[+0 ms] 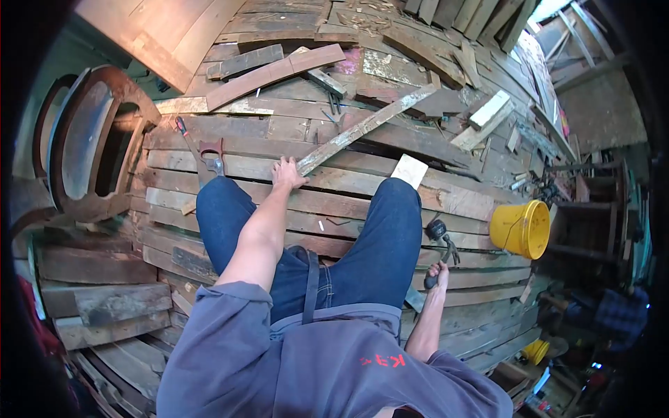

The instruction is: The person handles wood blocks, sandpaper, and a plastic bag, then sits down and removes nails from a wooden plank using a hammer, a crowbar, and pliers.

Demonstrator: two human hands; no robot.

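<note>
Head view: left hand [287,173] on batten [366,128], hammer [451,251] in right hand [438,273].

The batten lies on the floor [327,203]; right fingers clamp the hammer, whether the left grip cannot be told. Steadying seems in hand; the next move likely calls for a firm hold.

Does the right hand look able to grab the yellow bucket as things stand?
Probably not yet: the right hand grips a hammer, though only planks seem to lie between it and the yellow bucket.
</note>
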